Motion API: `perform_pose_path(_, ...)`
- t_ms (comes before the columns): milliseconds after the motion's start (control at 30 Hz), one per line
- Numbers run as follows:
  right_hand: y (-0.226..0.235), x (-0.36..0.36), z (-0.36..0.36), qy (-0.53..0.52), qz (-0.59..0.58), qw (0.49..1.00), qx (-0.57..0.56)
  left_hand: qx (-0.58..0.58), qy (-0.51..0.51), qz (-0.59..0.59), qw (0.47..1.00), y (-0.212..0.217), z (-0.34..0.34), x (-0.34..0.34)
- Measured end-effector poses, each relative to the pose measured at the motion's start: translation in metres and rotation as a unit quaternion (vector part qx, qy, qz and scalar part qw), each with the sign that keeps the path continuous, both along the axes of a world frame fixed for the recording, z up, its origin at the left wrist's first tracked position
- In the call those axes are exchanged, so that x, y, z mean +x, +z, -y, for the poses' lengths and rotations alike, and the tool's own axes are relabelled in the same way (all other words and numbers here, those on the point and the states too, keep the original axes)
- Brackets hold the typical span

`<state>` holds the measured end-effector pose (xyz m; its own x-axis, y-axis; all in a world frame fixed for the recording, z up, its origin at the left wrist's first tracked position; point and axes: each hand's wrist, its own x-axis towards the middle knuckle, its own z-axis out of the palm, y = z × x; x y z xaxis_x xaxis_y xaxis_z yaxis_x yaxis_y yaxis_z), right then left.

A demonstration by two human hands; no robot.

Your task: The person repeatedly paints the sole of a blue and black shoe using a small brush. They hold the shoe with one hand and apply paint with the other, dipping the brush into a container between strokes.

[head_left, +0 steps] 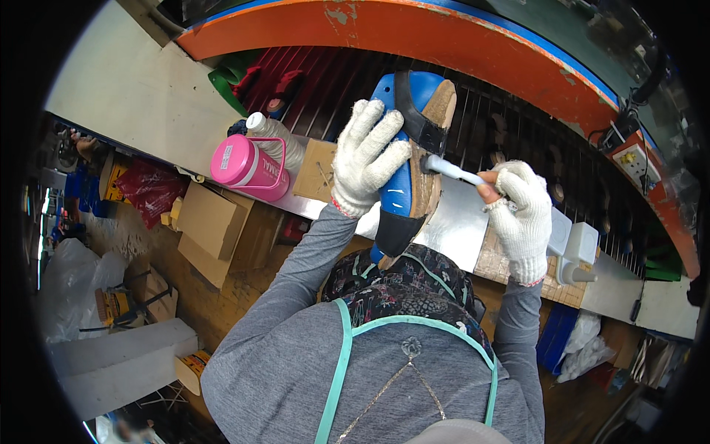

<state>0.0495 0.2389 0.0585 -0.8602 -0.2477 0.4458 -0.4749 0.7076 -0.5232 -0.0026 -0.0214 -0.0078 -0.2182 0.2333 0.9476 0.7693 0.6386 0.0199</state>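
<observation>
A blue shoe last with black straps and a tan-brown sole edge is tilted on its side in front of me. My left hand, in a white knit glove, grips it from the left, fingers spread over its blue side. In my gloved right hand, a white-handled brush is pinched, with bare fingertips showing out of the glove. The brush's head touches the brown edge of the sole near the middle of the last. A black strap crosses the last above that spot.
A pink thermal jug and a white bottle stand left of my left hand. White plastic containers are at the right on the bench. Beyond runs a rack of dark rods under an orange beam. Cardboard boxes sit lower left.
</observation>
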Motion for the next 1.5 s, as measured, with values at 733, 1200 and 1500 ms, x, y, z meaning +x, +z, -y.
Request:
perform_pose_path(733,-0.068,0.051,0.024,-0.021,0.132,0.936,-0.327,0.089,0.065,0.03,0.994,-0.039,-0.009,0.005)
perform_pose_path(1200,-0.057,0.074,0.037,-0.053,0.253,0.902,-0.345,0.115,0.154,0.093,0.977,-0.056,-0.019,0.005)
perform_pose_path(1500,-0.061,0.046,0.033,-0.092,0.141,0.943,-0.288,0.095,0.163,0.071,0.98,-0.05,-0.021,0.005)
